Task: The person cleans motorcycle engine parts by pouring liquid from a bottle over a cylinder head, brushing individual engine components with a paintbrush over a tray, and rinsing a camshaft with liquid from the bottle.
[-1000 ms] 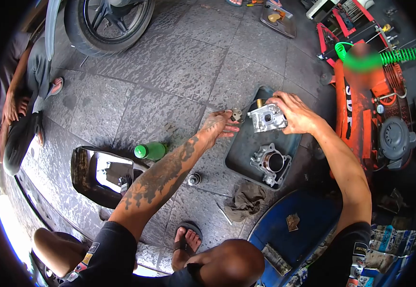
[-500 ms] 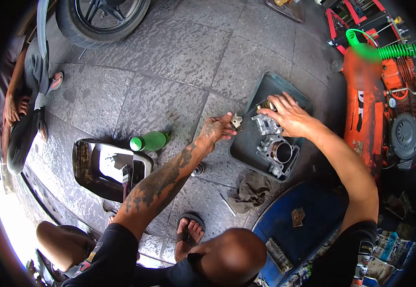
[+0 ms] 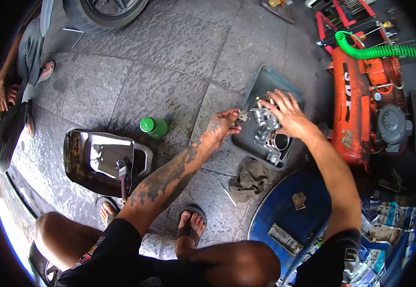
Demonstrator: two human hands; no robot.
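Observation:
My left hand pinches a small metal part at the left edge of the grey tray. Inside the tray, a silver engine casting lies beside the round-bored cylinder block. My right hand rests over the casting with its fingers spread; its palm hides part of the metal. Brass-coloured pieces show near its fingertips.
A green bottle and a black pan with a brush are at the left. A rag lies below the tray. An orange compressor stands right; a seated person is far left.
The casting in my right hand has been lowered into the tray beside the cylinder block, and the fingers have spread. My left hand still holds the small part, closer to the casting. The view has shifted.

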